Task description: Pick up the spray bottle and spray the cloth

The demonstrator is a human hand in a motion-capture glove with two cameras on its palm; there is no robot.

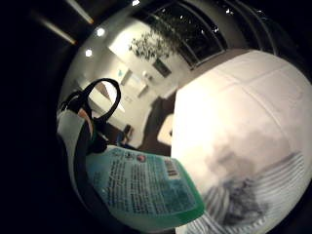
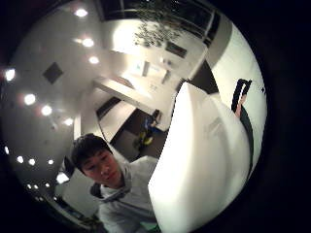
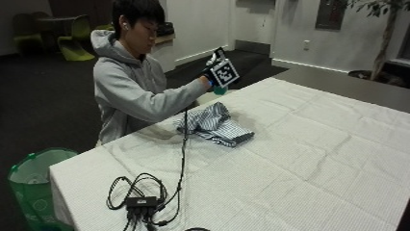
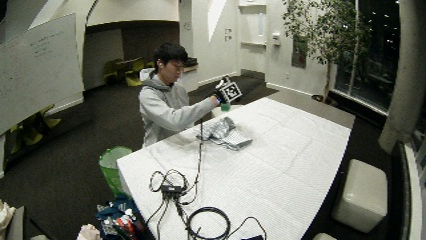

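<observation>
Outside view, left to right: a green bin (image 3: 35,185) beside the table's near corner; a seated person (image 3: 131,82) in a grey hoodie; the gloved right hand (image 3: 212,73) raised off the table (image 3: 307,159) at about chest height; the cloth (image 3: 214,124), a striped, crumpled heap, lying on the white tablecloth below the hand and slightly toward the person. The hand grips the bottle (image 3: 220,89), of which only a green patch shows under the hand in this view; the fingers are hidden behind the glove's back, so how far they wrap cannot be read here. In the little-finger-side palm view the bottle's green body with its printed label (image 1: 146,187) lies against the palm, a finger and a black strap beside its upper part, which confirms the hold; the cloth appears past the bottle's base, apart from it, on the table. In the thumb-side palm view a white part of the bottle fills the middle close to the palm, with the person's face and hoodie beyond it. Whether a finger rests on the trigger cannot be told, and the nozzle is not made out in any view. The bare hand is hidden behind the person's arm and the cloth. A cable bundle (image 3: 141,197) lies on the table well below the grip, near the front edge.
</observation>
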